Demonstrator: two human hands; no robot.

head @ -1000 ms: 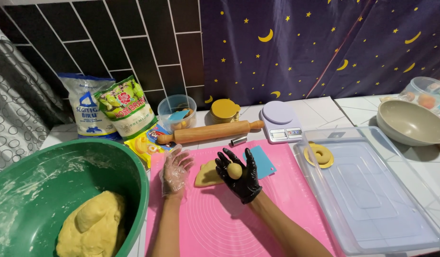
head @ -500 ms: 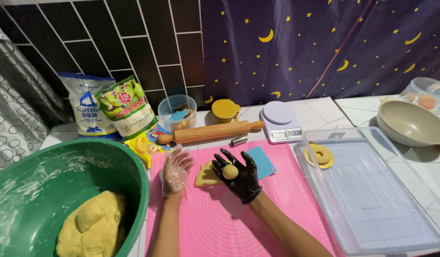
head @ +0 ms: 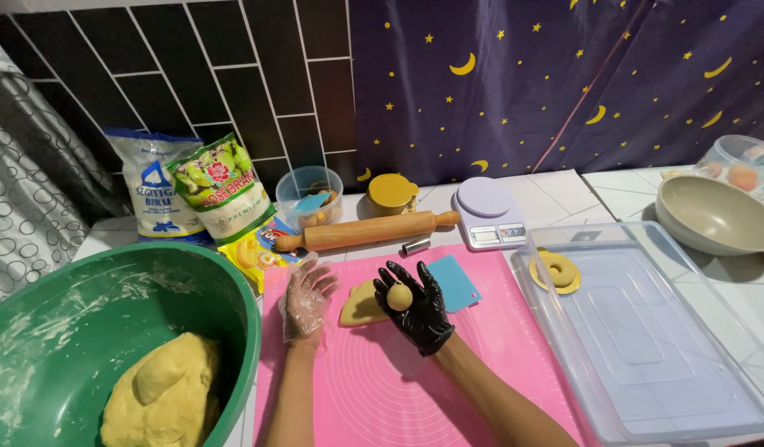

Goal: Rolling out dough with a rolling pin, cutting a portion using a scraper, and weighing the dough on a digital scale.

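The right hand, in a black glove, was turned palm up with fingers spread, and a small dough ball sat cupped in it — not pinched, just resting. The left hand, in a clear plastic glove, lay open and flat on the pink mat just beside a flattened dough piece. A blue scraper lay right of the hands — behind them, a rolling pin. A green basin on the worktop held a dough lump.
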